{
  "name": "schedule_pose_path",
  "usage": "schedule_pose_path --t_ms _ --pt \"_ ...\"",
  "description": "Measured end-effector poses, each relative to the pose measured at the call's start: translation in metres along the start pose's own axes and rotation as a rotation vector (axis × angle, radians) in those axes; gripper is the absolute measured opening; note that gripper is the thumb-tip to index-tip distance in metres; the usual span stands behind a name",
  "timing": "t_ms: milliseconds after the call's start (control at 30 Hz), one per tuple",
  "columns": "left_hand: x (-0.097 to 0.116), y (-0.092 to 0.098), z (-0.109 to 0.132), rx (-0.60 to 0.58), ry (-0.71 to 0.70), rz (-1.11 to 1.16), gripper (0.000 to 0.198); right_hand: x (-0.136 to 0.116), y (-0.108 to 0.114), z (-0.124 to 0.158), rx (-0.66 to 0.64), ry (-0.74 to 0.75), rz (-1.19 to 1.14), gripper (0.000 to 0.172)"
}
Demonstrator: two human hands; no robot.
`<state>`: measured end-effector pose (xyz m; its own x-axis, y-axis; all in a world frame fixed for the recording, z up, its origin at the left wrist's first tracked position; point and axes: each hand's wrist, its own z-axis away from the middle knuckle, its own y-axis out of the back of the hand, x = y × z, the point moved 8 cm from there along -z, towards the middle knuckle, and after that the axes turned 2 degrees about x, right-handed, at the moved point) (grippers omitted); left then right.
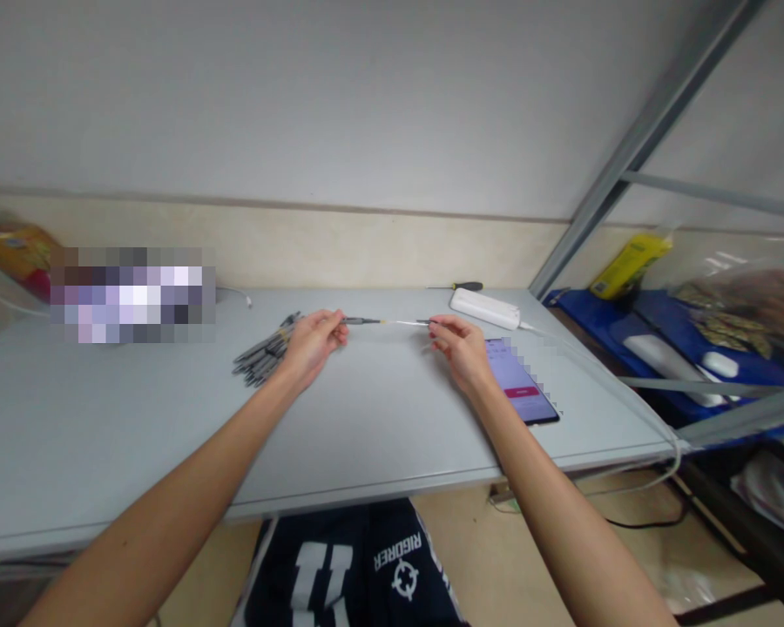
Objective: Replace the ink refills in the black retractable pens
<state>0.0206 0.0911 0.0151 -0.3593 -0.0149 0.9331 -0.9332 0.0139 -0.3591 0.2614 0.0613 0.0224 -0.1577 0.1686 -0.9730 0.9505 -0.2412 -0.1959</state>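
My left hand pinches a dark grey pen barrel, its narrow end pointing right with a yellowish bit at the tip. A thin, pale pen refill stretches level across the gap between my hands. My right hand is closed on a small dark pen piece at the far end of that refill. Whether the refill touches the barrel is too small to tell. Beside and partly behind my left hand lies a pile of several grey pens on the table.
The grey table meets the wall. Right of my hands lie a phone, a white power strip with a cord, and a screwdriver. A metal frame rises at the right edge. A bottle leans far left.
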Motion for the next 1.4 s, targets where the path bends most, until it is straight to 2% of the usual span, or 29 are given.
schedule_pose_path --t_ms 267,633,1033,1200,1400 --pt "0.004 0.002 0.0 0.033 -0.004 0.016 0.023 -0.003 0.005 0.0 0.032 -0.008 -0.087 0.018" --pt "0.002 0.003 -0.002 -0.002 -0.034 -0.006 0.023 -0.005 -0.001 0.003 0.003 -0.011 -0.036 0.018" --pt "0.004 0.002 0.001 0.035 -0.016 -0.016 0.022 -0.004 0.001 0.002 0.015 0.02 -0.006 0.018" --pt "0.0 -0.002 0.003 -0.006 0.013 -0.049 0.024 0.001 -0.001 0.0 -0.022 0.024 0.032 0.02" --pt "-0.009 -0.011 0.007 -0.082 0.072 -0.072 0.025 0.001 -0.012 0.004 -0.142 0.092 0.137 0.027"
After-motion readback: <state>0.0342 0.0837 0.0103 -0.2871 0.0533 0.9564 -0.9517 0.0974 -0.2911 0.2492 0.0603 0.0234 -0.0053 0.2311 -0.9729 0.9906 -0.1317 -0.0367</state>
